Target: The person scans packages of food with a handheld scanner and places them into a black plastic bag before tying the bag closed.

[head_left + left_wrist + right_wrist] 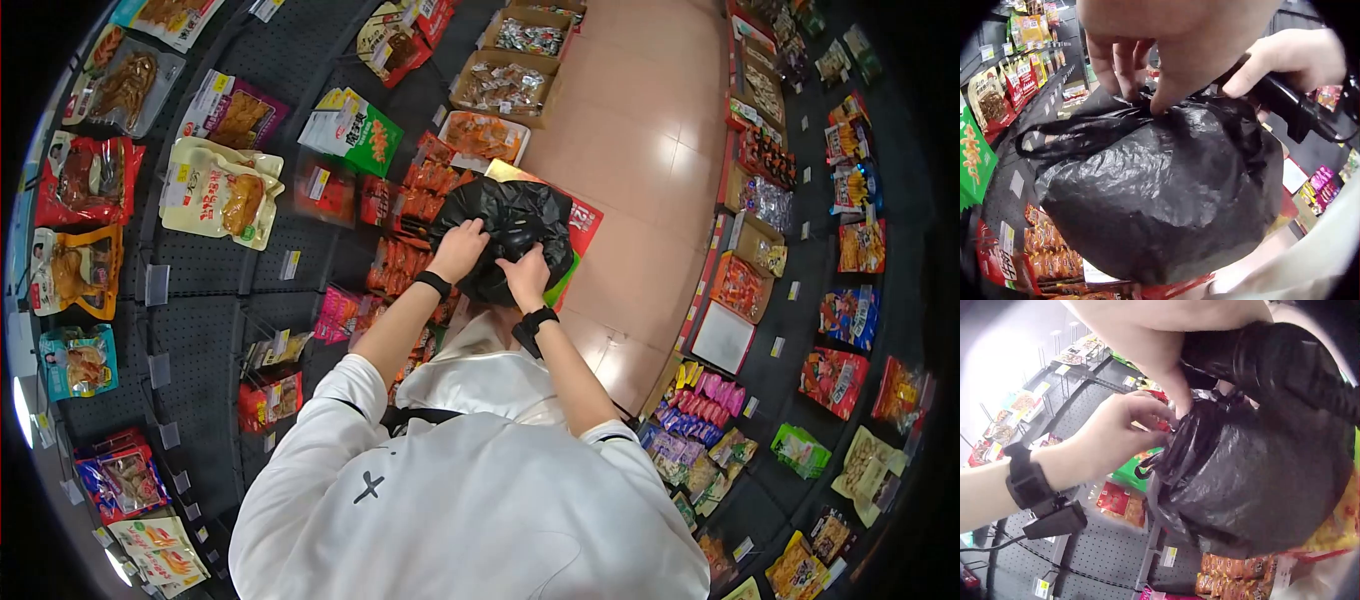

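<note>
A full black plastic bag [550,212] bulges in front of the person, its top gathered into creased folds. My left hand [458,252] pinches those folds between thumb and fingertips, as the left wrist view shows, while a loop handle [1025,145] sticks out to the side. Close beside it, my right hand [527,275] has its thumb against the gathered plastic, with the other fingers curled and mostly hidden. Under its palm runs a black ribbed cylinder [1260,359], whose kind I cannot tell. What fills the bag is hidden.
Red and yellow packaging [585,232] shows beneath the bag. Left, dark pegboard shelving holds hanging snack packs [222,195] and orange sachets [1054,250]. Cardboard boxes [500,85] of small packets stand ahead. A tiled aisle [640,130] separates this from more snack shelves on the right.
</note>
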{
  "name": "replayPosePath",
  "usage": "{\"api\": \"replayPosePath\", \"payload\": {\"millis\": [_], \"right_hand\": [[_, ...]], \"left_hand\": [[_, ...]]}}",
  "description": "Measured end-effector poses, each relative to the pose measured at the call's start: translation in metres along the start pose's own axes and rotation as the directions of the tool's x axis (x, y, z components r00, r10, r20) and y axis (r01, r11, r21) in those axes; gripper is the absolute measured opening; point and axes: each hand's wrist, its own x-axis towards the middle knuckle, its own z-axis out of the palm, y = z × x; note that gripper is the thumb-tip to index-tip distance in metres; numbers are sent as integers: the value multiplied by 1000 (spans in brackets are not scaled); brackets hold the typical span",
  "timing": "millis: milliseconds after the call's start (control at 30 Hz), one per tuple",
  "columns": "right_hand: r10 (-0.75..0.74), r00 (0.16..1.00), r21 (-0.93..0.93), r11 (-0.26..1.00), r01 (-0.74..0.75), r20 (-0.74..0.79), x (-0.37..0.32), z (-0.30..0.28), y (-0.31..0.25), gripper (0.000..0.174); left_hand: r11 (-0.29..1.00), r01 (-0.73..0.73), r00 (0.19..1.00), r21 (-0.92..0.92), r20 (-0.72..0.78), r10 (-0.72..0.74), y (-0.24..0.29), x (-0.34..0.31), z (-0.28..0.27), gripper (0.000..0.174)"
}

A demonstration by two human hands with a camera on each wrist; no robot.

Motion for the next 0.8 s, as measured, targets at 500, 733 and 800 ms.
{"api": "replayPosePath", "payload": {"millis": [500,733,800], "right_hand": [[19,979,308,950,46,-205,-24,-23,22,45],[312,918,233,938,-256,-245,-59,-54,52,31],[342,908,242,928,-284,-243,-69,-58,55,37]], "left_hand": [[382,350,764,-855,25,-645,-83,2,-8,8],[-602,90,480,-794,564,-672,-142,7,26,10],[-655,144,439,-741,641,-629,-152,4,32,13]]}}
